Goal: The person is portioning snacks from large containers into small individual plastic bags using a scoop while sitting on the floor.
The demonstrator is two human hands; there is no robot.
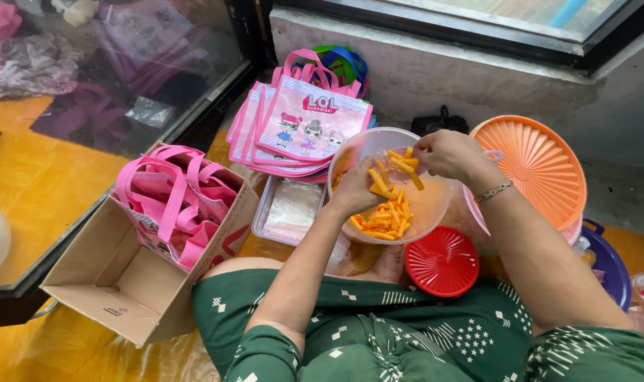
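Centre frame: clear plastic bowl (pixel 428 205) w/ orange snack sticks (pixel 385 219). Left hand (pixel 354 187) inside it, fingers closed on a few sticks. Right hand (pixel 446 152) at bowl's upper rim, fingers pinching more sticks. Red lid (pixel 442 262) just below bowl; orange lid (pixel 537 166) at right.

This looks like a small shop or stall floor. A glass display case (pixel 89 92) stands at the left with clothes folded inside. Pink gift bags (pixel 304 124) lie stacked by the wall, and more fill a cardboard box (pixel 117 283). A person sits on the yellow floor covering (pixel 39 184) among plastic lids (pixel 537 166).
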